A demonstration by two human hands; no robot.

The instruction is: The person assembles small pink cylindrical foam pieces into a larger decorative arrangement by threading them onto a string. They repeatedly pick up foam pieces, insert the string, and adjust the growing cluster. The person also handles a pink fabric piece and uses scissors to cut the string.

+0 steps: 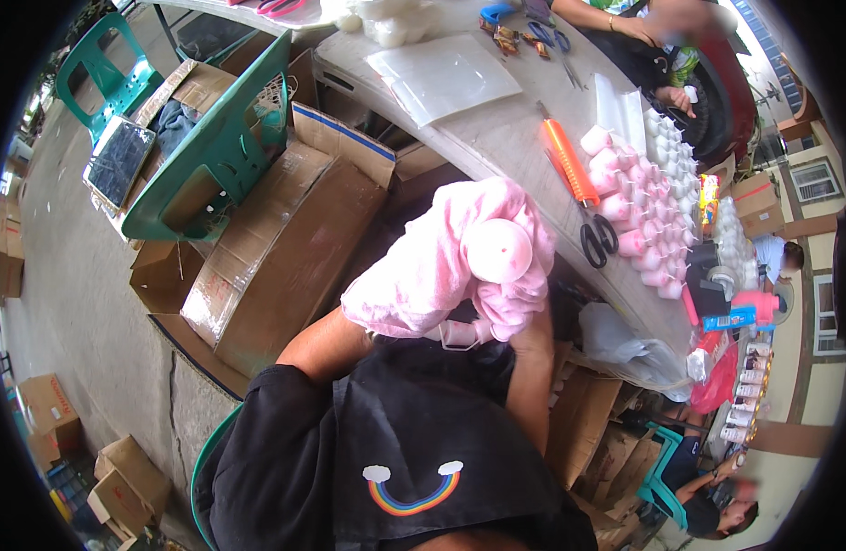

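A pink towel (414, 248) is bunched over my lap and covers both my hands. My left forearm (327, 344) runs under its lower left edge, and my right forearm (531, 358) reaches up into its right side. The fingers of both hands are hidden by the cloth. A smooth, rounded pale pink candle (498, 251) sits in the folds with a small dark spot at its middle. Below it, a small pink and white piece (458, 334) pokes out under the towel; its kind is unclear. Black scissors (597, 241) lie on the table edge beside the towel.
The table (496, 147) holds rows of pink candles (630, 197), white candles (671, 151), an orange-handled tool (568, 161) and plastic sheets (441, 78). Cardboard boxes (276, 248) and a green chair (212, 165) stand at left. A person (643, 28) sits across the table.
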